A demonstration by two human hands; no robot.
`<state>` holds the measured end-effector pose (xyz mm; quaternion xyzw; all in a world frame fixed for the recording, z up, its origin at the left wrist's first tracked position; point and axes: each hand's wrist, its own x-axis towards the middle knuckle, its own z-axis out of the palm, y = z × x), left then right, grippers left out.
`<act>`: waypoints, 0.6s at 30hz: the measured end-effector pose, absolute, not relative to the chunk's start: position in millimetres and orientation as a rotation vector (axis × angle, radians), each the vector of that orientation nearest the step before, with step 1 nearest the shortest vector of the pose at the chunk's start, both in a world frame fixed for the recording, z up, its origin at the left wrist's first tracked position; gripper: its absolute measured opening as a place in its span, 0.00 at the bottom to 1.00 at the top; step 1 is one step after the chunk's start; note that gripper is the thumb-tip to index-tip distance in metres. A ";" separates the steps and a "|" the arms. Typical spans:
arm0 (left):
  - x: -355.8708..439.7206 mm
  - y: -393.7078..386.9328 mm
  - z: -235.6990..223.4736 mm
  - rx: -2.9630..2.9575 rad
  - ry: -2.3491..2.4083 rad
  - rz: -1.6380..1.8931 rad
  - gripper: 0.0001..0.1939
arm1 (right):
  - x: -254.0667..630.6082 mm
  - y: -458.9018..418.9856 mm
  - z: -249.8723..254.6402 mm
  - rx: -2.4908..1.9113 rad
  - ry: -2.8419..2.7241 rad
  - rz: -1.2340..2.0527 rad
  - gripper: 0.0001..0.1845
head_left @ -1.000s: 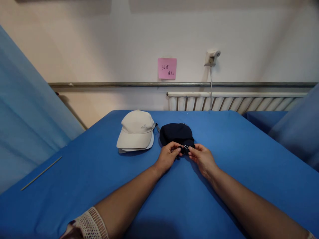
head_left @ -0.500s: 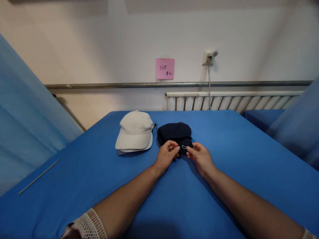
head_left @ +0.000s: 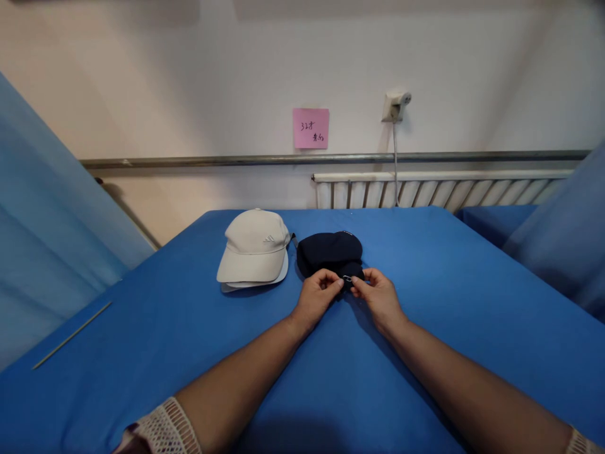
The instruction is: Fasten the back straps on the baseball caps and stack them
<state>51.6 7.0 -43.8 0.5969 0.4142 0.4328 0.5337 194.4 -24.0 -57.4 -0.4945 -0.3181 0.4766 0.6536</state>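
Note:
A dark navy cap (head_left: 326,249) lies on the blue-covered table, its near end under my fingers. A small silver metal loop, like a strap buckle (head_left: 347,278), shows on dark fabric between my hands. My left hand (head_left: 317,295) pinches the dark fabric just left of the loop. From the other side, my right hand (head_left: 377,295) pinches at the loop's right end, thumb on top. What lies under the fingertips is partly hidden. Left of the navy cap sits a beige cap (head_left: 255,246) with a three-stripe mark, stacked over a paler brim (head_left: 283,271).
A thin stick (head_left: 72,335) lies at the table's left. Blue curtains (head_left: 42,239) hang on both sides. Behind the table are a wall rail (head_left: 212,162), a radiator (head_left: 425,189), a pink note (head_left: 311,128) and a socket with a plugged-in cord (head_left: 393,107).
The metal loop has tilted flatter between my fingertips, and my left thumb has shifted slightly right toward it. The whole view has moved a little; both caps stay in place.

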 end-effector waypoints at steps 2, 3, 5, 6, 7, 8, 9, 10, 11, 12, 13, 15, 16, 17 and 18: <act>51.9 8.1 -45.9 1.455 0.994 1.020 0.13 | 194.1 -24.2 -58.0 -1.133 -0.731 1.088 0.18; 51.9 8.8 -47.0 1.469 0.995 1.015 0.13 | 193.9 -24.4 -58.3 -1.136 -0.736 1.092 0.18; 51.7 10.2 -49.0 1.494 0.994 1.013 0.13 | 193.5 -24.7 -58.5 -1.134 -0.741 1.097 0.19; 51.6 10.9 -50.1 1.506 0.995 1.015 0.13 | 193.3 -24.9 -58.5 -1.131 -0.740 1.100 0.19; 51.4 11.5 -51.1 1.516 0.997 1.019 0.13 | 193.1 -25.0 -58.4 -1.127 -0.738 1.105 0.20; 51.4 12.1 -52.1 1.527 1.001 1.025 0.12 | 192.9 -25.2 -58.3 -1.121 -0.733 1.112 0.20; 51.4 12.5 -53.2 1.536 1.008 1.032 0.12 | 192.7 -25.4 -58.1 -1.116 -0.728 1.119 0.20; 51.6 12.9 -54.3 1.542 1.018 1.039 0.12 | 192.5 -25.5 -58.0 -1.115 -0.724 1.125 0.21; 51.8 13.1 -55.4 1.545 1.033 1.045 0.11 | 192.2 -25.6 -58.0 -1.117 -0.725 1.130 0.21; 52.0 13.2 -56.4 1.541 1.053 1.052 0.10 | 191.9 -25.7 -58.1 -1.118 -0.728 1.132 0.21; 52.2 13.3 -57.3 1.533 1.075 1.057 0.10 | 191.6 -25.8 -58.1 -1.119 -0.732 1.131 0.21; 52.5 13.3 -58.4 1.520 1.115 1.062 0.09 | 191.0 -25.8 -58.2 -1.125 -0.738 1.128 0.21; 52.5 13.3 -58.5 1.519 1.125 1.061 0.09 | 190.7 -25.8 -58.2 -1.125 -0.741 1.129 0.21; 52.5 13.2 -58.3 1.524 1.128 1.059 0.09 | 190.5 -25.8 -58.1 -1.125 -0.742 1.129 0.21; 52.4 13.1 -57.8 1.535 1.124 1.057 0.09 | 190.4 -25.8 -57.9 -1.124 -0.742 1.130 0.22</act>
